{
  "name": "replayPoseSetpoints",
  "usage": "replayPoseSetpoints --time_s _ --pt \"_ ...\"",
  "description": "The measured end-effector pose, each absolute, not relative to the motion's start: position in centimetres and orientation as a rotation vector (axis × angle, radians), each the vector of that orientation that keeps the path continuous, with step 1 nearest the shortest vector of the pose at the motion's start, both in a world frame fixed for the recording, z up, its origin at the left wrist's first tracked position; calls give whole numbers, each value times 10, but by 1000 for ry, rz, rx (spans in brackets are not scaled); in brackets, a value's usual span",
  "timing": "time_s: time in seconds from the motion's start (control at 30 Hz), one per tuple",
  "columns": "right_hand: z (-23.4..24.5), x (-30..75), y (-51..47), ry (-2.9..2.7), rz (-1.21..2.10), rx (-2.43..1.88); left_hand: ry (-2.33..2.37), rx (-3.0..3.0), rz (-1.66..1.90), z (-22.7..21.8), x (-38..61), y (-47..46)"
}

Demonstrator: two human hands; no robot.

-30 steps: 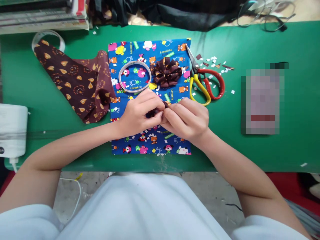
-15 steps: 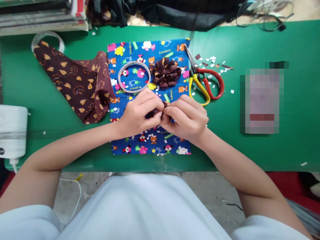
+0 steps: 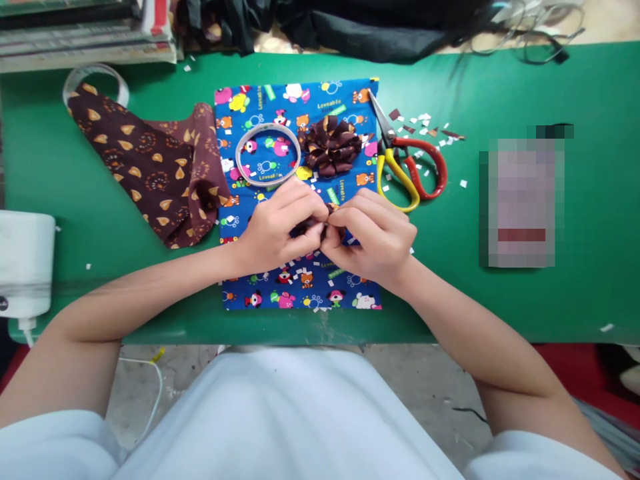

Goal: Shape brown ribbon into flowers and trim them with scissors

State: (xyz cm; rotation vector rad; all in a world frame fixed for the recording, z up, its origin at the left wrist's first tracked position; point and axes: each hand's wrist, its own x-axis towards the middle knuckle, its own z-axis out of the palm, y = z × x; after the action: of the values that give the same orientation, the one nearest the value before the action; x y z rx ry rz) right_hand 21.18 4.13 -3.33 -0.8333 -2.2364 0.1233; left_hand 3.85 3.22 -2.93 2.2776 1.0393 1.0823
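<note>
My left hand [image 3: 287, 223] and my right hand [image 3: 373, 237] meet over a blue cartoon-print cloth [image 3: 295, 297]. Both are closed, fingertips pinching a small piece of dark brown fabric [image 3: 305, 227] that is mostly covered by the fingers. Just beyond the hands lies a brown fabric flower [image 3: 333, 147] with many looped petals. A roll of tape [image 3: 241, 159] lies flat to its left. Scissors [image 3: 434, 170] with one red and one yellow handle rest at the cloth's right edge, their blades partly spread.
Brown patterned fabric [image 3: 150, 167] lies left of the cloth, over another tape roll [image 3: 123, 87]. White and brown scraps [image 3: 424, 120] are scattered by the scissors. A blurred-out box shape [image 3: 523, 200] is at right, a white adapter [image 3: 27, 260] at left, stacked books [image 3: 90, 43] behind.
My right hand's fingers have shifted very slightly at the pinched brown fabric. Everything else stays where it was.
</note>
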Motion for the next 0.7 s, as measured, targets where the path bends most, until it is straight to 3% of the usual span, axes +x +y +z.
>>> replayPoseSetpoints --time_s 0.7 --pt "-22 214 45 -2123 619 -894 977 2272 997 -26 36 35"
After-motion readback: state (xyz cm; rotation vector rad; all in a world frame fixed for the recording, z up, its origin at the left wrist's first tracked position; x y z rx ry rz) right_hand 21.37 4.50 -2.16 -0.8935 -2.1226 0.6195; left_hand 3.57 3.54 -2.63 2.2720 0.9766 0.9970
